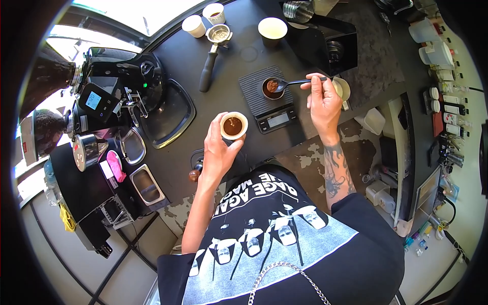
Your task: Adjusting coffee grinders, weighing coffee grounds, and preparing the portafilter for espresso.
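Observation:
My left hand (220,154) grips a small pale cup (234,126) with dark brown grounds inside, above the near part of the dark counter. Between the fingers of my right hand (324,105) is the handle of a black spoon (295,81). Its bowl carries brown grounds (272,86) and hovers over the mouth of a second small cup (274,97), which also has dark grounds in it. That cup stands on a black digital scale (261,85) with a ribbed top and a lit display. A pale mug (345,91) is partly hidden behind my right hand.
A portafilter (212,57) lies beyond the scale, near two paper cups (193,26). Farther right stands a larger dark cup (272,32). Coffee grinders (114,76) and a drip tray (173,114) occupy the left. Several bottles and containers (436,53) line the far right.

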`<state>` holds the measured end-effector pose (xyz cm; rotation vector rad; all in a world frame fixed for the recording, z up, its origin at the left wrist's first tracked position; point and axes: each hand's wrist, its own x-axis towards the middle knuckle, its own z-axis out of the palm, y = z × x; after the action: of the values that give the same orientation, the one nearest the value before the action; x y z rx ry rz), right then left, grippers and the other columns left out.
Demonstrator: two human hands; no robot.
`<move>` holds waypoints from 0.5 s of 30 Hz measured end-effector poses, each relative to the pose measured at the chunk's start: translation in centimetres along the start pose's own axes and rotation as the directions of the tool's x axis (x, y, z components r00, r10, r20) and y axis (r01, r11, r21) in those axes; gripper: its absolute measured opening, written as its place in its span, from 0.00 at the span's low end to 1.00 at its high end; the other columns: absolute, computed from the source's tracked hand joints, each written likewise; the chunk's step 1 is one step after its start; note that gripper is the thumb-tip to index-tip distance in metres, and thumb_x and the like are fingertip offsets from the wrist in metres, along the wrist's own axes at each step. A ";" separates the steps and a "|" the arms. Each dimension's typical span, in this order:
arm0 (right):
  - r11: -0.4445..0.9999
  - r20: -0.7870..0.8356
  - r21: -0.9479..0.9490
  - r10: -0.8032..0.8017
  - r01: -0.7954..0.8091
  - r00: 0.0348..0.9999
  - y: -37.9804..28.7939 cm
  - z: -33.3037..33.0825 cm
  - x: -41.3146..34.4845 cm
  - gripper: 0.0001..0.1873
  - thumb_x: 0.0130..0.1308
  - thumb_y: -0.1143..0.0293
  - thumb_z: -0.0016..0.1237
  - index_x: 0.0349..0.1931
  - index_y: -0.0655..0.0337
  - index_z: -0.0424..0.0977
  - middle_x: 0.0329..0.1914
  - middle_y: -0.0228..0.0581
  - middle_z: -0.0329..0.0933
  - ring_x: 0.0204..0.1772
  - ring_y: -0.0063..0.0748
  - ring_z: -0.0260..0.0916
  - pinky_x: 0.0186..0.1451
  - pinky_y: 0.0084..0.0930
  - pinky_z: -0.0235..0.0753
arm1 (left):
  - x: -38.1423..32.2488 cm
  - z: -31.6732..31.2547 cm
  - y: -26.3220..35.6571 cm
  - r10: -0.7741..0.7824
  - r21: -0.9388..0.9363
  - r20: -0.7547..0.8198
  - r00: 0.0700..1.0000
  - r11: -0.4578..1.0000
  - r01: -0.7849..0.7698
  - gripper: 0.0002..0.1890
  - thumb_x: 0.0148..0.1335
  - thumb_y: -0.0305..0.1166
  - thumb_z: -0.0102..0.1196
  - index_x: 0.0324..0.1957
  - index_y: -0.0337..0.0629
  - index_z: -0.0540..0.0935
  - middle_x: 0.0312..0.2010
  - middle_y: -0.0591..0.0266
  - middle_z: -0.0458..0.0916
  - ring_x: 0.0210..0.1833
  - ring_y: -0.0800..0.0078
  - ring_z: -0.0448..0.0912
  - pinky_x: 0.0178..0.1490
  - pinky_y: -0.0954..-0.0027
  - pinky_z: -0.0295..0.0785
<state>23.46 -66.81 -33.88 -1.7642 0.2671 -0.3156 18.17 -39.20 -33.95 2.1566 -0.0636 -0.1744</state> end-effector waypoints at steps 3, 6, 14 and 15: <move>1.000 0.000 0.025 0.011 -0.011 1.000 -0.4 -0.4 0.1 0.12 0.83 0.64 0.46 0.49 0.63 0.80 0.31 0.30 0.84 0.21 0.09 0.65 0.24 0.15 0.64 | 0.1 -0.1 0.1 0.002 -0.001 0.007 1.000 1.000 -0.002 0.35 0.57 0.28 0.71 0.66 0.36 0.71 0.59 0.47 0.80 0.62 0.51 0.80 0.65 0.58 0.75; 0.995 0.002 0.099 0.018 -0.018 1.000 -0.4 -0.6 0.2 0.12 0.84 0.64 0.46 0.49 0.63 0.80 0.32 0.29 0.83 0.21 0.09 0.65 0.24 0.14 0.63 | 0.1 0.2 0.1 0.005 0.008 0.009 1.000 1.000 -0.006 0.35 0.57 0.28 0.71 0.66 0.36 0.71 0.59 0.46 0.80 0.62 0.50 0.81 0.65 0.57 0.75; 0.989 -0.017 0.147 0.020 -0.018 1.000 -1.3 -1.1 -0.1 0.13 0.84 0.64 0.44 0.47 0.64 0.79 0.33 0.32 0.83 0.21 0.09 0.63 0.24 0.13 0.63 | 0.1 0.3 0.4 0.042 -0.023 -0.004 0.999 0.999 -0.042 0.35 0.56 0.27 0.70 0.66 0.37 0.70 0.59 0.45 0.79 0.62 0.47 0.80 0.65 0.55 0.75; 0.989 -0.013 0.150 0.013 -0.011 1.000 -1.4 -1.1 0.0 0.13 0.84 0.64 0.44 0.47 0.64 0.79 0.33 0.32 0.83 0.21 0.09 0.63 0.24 0.13 0.63 | 0.2 0.2 0.4 0.043 -0.028 0.002 0.999 0.999 -0.043 0.35 0.56 0.26 0.69 0.66 0.37 0.70 0.59 0.44 0.79 0.62 0.46 0.80 0.65 0.55 0.75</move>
<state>23.09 -67.48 -32.30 -1.6127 0.2568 -0.3308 18.37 -39.63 -33.70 2.1258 -0.1085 -0.1526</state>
